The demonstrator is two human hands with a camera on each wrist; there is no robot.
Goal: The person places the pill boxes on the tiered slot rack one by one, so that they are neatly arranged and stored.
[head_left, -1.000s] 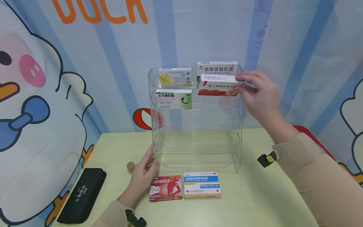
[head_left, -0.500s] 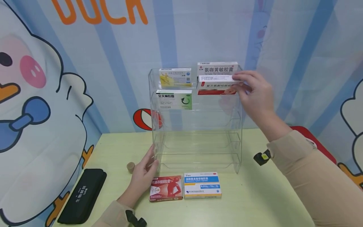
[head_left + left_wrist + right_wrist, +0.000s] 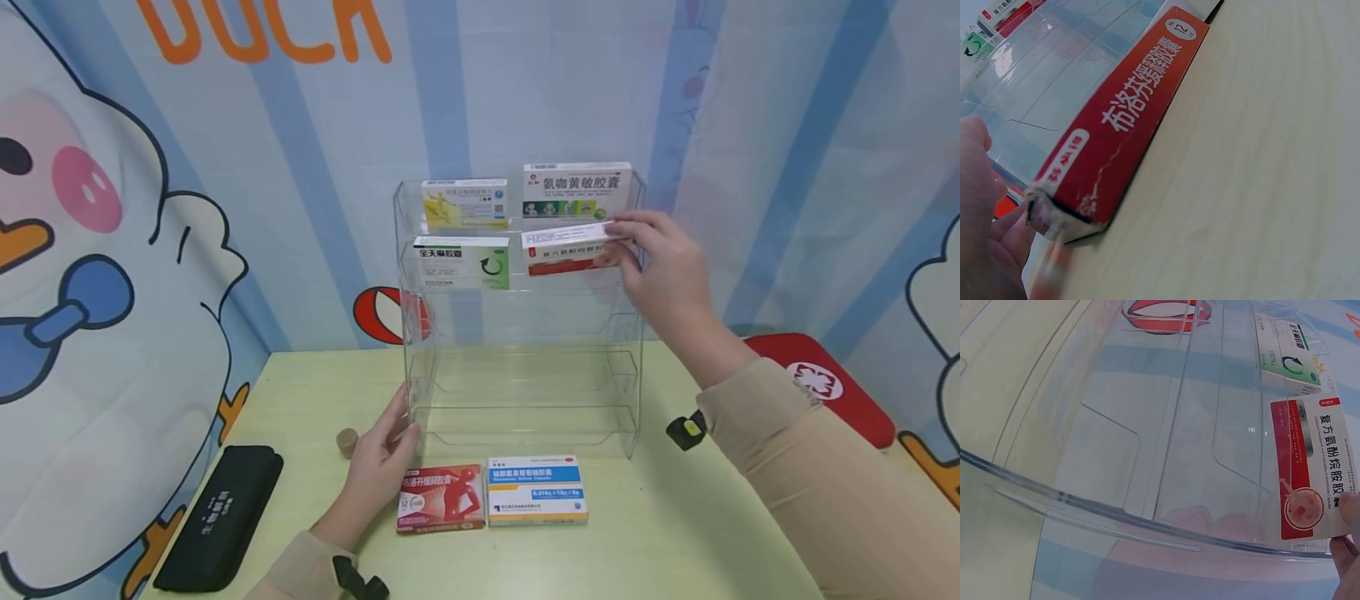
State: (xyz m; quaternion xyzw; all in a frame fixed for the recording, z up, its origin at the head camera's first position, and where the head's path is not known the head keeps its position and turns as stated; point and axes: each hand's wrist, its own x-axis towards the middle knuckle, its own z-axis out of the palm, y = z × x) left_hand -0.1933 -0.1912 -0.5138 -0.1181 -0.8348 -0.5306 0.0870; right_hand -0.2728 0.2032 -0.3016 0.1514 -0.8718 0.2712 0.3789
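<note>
A clear tiered display rack stands on the table. My right hand pinches the right end of a white and red medicine box at the second tier. In the head view this box sits slightly tilted, its left end beside a white and green medicine box; in the right wrist view the box's printed front shows. Behind, on the top tier, are a yellow and white box and a white capsule box. My left hand grips the rack's lower left side, thumb in front.
Flat before the rack lie a red medicine box and a blue and white one. A black case is at the left, with a small brown cylinder near my left hand. A red case lies behind my right forearm.
My right hand has lowered the white and red box from in front of the top tier to the second tier, uncovering the capsule box behind. My left hand has stayed put.
</note>
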